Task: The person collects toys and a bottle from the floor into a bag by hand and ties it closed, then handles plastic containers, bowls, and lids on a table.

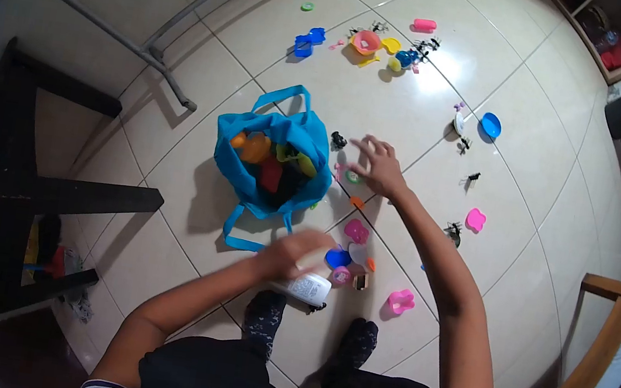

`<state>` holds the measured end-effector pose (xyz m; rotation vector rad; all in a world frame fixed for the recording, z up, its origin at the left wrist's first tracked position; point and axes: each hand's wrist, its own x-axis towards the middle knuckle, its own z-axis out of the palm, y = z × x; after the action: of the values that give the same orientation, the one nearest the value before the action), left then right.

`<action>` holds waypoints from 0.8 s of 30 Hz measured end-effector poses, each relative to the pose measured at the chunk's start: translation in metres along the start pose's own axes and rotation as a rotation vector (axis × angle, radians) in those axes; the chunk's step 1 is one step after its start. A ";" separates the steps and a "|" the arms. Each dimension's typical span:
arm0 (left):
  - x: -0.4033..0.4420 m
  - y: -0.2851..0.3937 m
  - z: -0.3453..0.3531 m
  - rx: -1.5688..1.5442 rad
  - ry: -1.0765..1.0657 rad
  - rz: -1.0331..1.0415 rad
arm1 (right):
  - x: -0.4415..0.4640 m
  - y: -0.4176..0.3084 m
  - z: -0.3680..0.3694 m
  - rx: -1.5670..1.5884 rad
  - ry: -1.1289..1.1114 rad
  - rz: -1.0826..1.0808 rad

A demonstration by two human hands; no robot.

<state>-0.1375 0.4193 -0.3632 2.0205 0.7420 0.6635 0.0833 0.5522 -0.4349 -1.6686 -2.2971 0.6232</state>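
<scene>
- White container point(307, 288) lies on the floor point(527, 288) just beyond the socked feet point(263, 322), its long axis running roughly left to right; the left hand point(294, 254) is the nearer one.
- Left hand is blurred, just past the container; whether it grips or touches anything cannot be told.
- Pink cup point(401, 301) sits apart to the right; a blue disc point(337, 257) and a pink flower-shaped piece point(357, 231) lie nearer that hand, on its right side.
- Blue bag point(322, 148) stands beyond the left hand, mouth upward with toys point(256, 148) inside; its near handle point(244, 245) lies just left of that hand.
- Right hand point(379, 169) is to the bag's right, fingers spread, with nothing visible in its grasp.
- Black toy point(339, 142) lies between bag and right hand, just left of the fingertips, clearly nearer the right hand; its long axis cannot be made out.
- Blue bowl point(491, 125) rests well apart, farther off to the right.
- Red bowl point(366, 41) and pink cylinder point(424, 26) lie farther still.
</scene>
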 end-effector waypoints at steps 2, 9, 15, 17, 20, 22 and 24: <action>-0.005 0.002 0.049 0.035 -0.253 0.118 | -0.016 -0.001 0.009 -0.112 0.064 -0.175; -0.007 -0.037 0.070 0.147 -0.026 -0.265 | -0.080 0.017 0.027 0.266 -0.046 -0.568; -0.005 -0.030 0.073 0.491 -0.320 -0.273 | -0.172 0.013 -0.013 0.236 0.040 -0.123; -0.010 -0.034 0.091 0.577 -0.215 -0.266 | -0.203 0.009 0.010 0.186 -0.127 -0.172; -0.003 -0.038 0.094 0.525 -0.128 -0.244 | -0.210 -0.023 0.032 0.083 -0.128 -0.057; 0.004 -0.043 0.089 0.399 -0.169 -0.220 | -0.200 -0.022 0.032 0.146 -0.113 -0.041; 0.016 -0.062 0.085 0.353 -0.216 -0.132 | -0.187 -0.013 0.035 0.219 -0.052 -0.081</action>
<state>-0.0842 0.4129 -0.4547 2.2917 0.9003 0.2436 0.1175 0.3650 -0.4483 -1.4682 -2.2257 0.8748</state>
